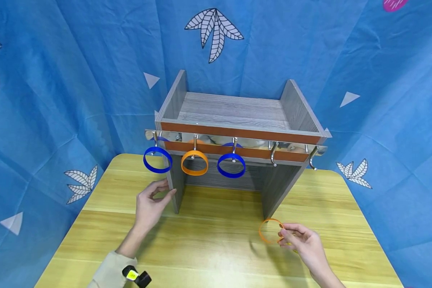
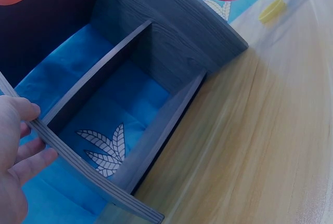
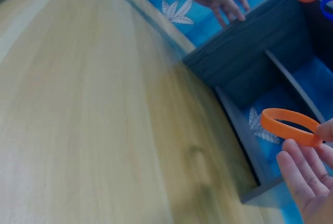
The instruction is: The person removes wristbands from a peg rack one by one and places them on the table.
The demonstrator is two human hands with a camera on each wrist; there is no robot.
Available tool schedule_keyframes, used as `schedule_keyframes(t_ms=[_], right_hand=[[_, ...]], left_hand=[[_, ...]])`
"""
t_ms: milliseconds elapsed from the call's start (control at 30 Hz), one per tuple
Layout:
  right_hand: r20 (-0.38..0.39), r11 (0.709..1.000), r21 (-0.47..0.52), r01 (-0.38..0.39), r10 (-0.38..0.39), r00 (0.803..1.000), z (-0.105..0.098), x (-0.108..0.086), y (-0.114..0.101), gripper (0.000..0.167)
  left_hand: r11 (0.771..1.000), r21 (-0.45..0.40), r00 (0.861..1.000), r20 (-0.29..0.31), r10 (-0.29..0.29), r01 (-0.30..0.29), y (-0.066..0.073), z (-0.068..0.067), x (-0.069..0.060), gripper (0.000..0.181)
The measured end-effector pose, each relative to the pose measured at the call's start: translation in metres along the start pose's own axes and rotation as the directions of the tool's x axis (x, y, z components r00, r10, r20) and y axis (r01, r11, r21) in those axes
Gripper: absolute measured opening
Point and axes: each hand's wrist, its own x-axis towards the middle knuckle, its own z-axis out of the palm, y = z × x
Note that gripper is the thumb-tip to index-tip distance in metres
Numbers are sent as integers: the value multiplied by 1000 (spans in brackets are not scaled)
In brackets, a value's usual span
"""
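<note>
Two hands of yours are at work: your right hand (image 1: 306, 244) pinches a flat orange ring-shaped band (image 3: 286, 131) above the table, the thumb cut off by the right wrist view's edge. Your left hand (image 1: 151, 204) grips the grey wood-grain side panel (image 1: 179, 180), some fingers hidden behind it in the head view. Near your right hand, a yellow ring-shaped band (image 2: 276, 14) lies on the pale wooden table (image 1: 209, 240), mostly hidden by your fingers from above. Farther out, blue, orange and blue bands (image 1: 231, 175) hang from curved metal hooks (image 1: 274, 155).
</note>
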Motion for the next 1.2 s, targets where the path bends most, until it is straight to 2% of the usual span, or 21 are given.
schedule_keyframes(t_ms=[133,300,467,733,1067,1200], right_hand=[[-7,992,-77,-101,101,995,-2,1,5,34],[-32,973,-111,-200,198,980,-3,1,11,37],[-15,970,-115,-213,212,977,-4,1,15,38],[70,967,-139,-213,224,972,-8,5,27,42],[53,956,-145,-256,266,963,-8,9,38,42],[71,956,-148,-254,266,961,-8,11,41,43]], left_hand=[[1000,-6,1000,-2,-6,6,0,0,0,30],[1000,-4,1000,-3,-10,10,1,1,0,29],[1000,-4,1000,4,-18,18,2,0,0,28],[1000,1,1000,4,-16,16,2,0,-1,30],[1000,5,1000,9,-26,26,1,-1,-1,29],[1000,8,1000,11,-26,25,1,-1,-1,29]])
